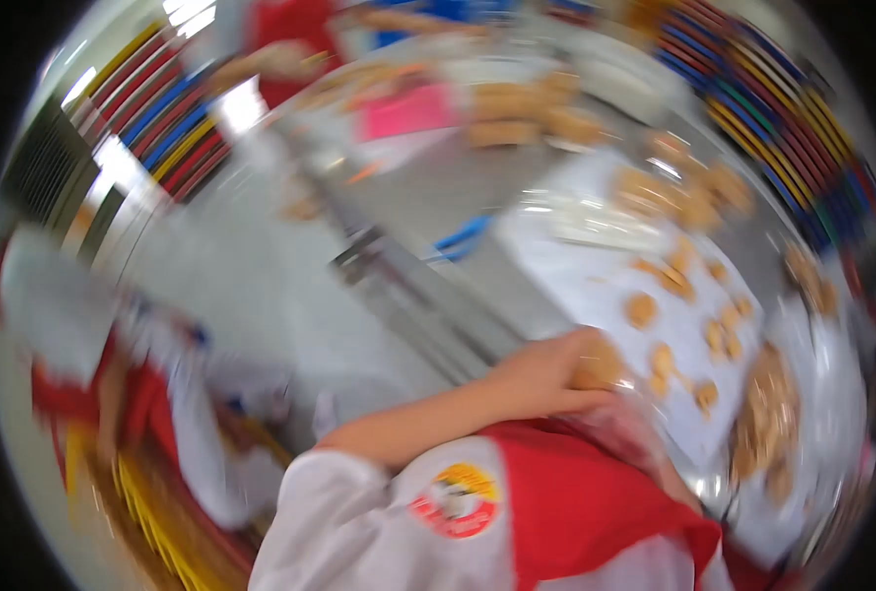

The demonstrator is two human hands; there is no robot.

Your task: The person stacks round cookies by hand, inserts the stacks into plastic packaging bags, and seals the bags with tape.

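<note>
My left hand [551, 372] is curled around a tan, round, bun-like piece [599, 366] close to my chest. Just below it, my right hand [617, 426] seems to be covered by clear plastic; motion smears its fingers, so its grip is unclear. Smaller tan round pieces [641, 310] lie scattered over a white sheet [689, 424] beyond my hands. A clear plastic bag of tan pieces [768, 419] rests to the right of that sheet. The whole view is blurred.
A metal bar-like fixture [408, 286] runs along the table. Near it lie a blue item [463, 238] and a pink sheet [406, 111]. Larger tan pieces [512, 103] sit at the back. Other people in red and white [147, 394] stand at left and far side; stacked coloured trays [167, 98] line the walls.
</note>
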